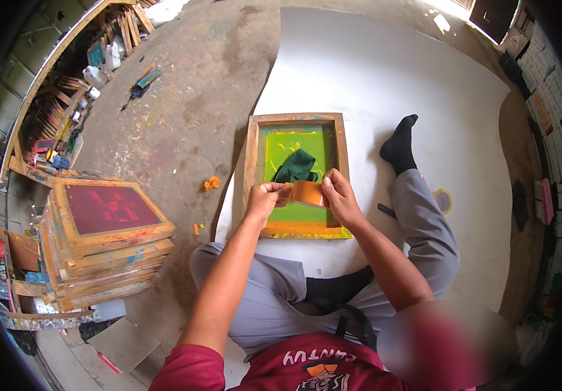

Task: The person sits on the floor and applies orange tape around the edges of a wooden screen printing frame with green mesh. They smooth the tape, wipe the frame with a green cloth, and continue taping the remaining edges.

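In front of my crossed legs lies a wooden screen-printing frame (297, 118) with green mesh (281, 212) and a yellow pattern showing through. A crumpled dark green cloth (296, 165) rests on the mesh. Above the near half of the frame, my right hand (342, 199) grips a roll of orange-brown tape (308, 193) by its right side. The fingers of my left hand (265, 199) are closed in a pinch on the tape's end, at the left of the roll.
A white sheet (385, 78) spreads under the frame and me. To the left stand several stacked screen frames (115, 244), with a cluttered shelf (66, 98) behind. An orange scrap (212, 183) lies on the concrete floor. Another tape roll (448, 201) sits beside my right leg.
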### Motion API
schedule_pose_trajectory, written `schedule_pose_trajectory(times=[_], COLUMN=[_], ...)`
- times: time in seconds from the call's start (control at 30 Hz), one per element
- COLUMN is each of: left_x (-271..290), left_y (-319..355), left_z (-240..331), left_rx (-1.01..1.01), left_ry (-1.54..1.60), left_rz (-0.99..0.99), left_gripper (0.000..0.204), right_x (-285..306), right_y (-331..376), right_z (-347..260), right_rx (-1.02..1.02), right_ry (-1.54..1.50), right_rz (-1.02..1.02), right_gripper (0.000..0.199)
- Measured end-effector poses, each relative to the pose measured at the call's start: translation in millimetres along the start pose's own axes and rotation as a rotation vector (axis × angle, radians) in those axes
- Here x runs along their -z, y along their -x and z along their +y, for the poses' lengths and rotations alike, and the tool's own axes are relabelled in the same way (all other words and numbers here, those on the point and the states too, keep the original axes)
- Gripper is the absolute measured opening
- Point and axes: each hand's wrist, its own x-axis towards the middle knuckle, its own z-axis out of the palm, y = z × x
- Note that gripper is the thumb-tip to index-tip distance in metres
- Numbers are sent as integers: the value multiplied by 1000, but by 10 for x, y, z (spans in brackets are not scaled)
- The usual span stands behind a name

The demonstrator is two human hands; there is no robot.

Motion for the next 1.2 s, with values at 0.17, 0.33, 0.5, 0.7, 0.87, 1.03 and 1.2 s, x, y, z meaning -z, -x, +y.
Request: schedule_pose_trajectory(times=[0.17,0.33,0.5,0.7,0.87,1.03,1.2], left_x=[-10,20,232,443,432,448,510], left_y=[-11,181,490,506,461,605,708], left_z=[-139,-283,-63,-126,-298,-130,47], left_rx=[-37,-270,-361,-297,-322,-370,-416], left_ry=[30,-70,-401,-392,-259,-135,6], left_rz=[22,59,159,198,206,229,245], left_gripper=[19,17,19,19,19,14,8], right_x=[126,374,888,1376,1366,781,2], right_y=[-9,183,41,-80,-177,140,335], right_z=[-21,400,692,1135,1278,1295,1307], right_rx=[48,-72,323,682,1183,1169,1189], right_ry=[21,30,1337,1588,1704,1500,1569], right_rz=[-130,-155,-522,-1018,-968,-921,-763], right_gripper=[30,24,54,45,30,33,53])
